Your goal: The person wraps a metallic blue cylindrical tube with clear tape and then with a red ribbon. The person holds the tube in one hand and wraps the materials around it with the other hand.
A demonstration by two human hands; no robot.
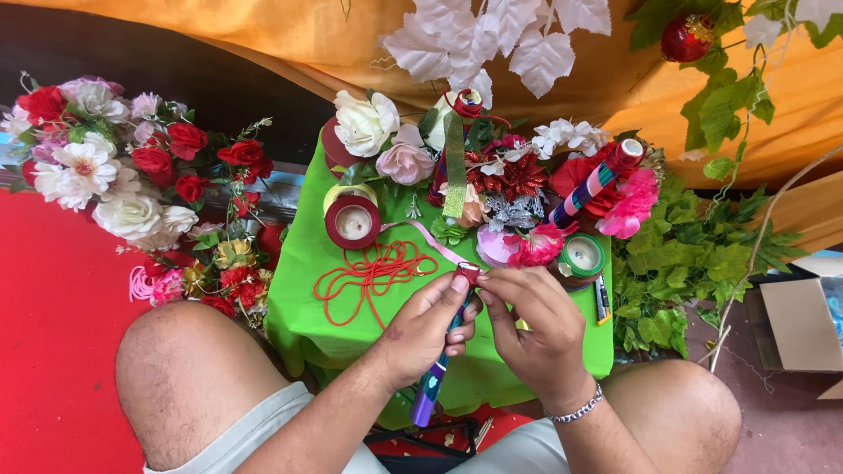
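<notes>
My left hand (423, 332) grips a stick wrapped in purple, blue and green tape (430, 386), held upright over the green-covered small table (303, 307). A small red bud (468, 272) sits at the stick's top, under my left thumb. My right hand (534, 326) pinches at that same top from the right; a silver bracelet is on its wrist. A pink ribbon (420, 235) runs from the bud back to a dark red ribbon roll (353, 222).
Red cord (373, 274) lies coiled on the green cloth. Artificial flowers (492, 180), another wrapped stick (595, 183) and a green tape roll (583, 255) crowd the back. A flower bunch (123, 175) lies left, green leaves (680, 263) right, a cardboard box (803, 320) far right.
</notes>
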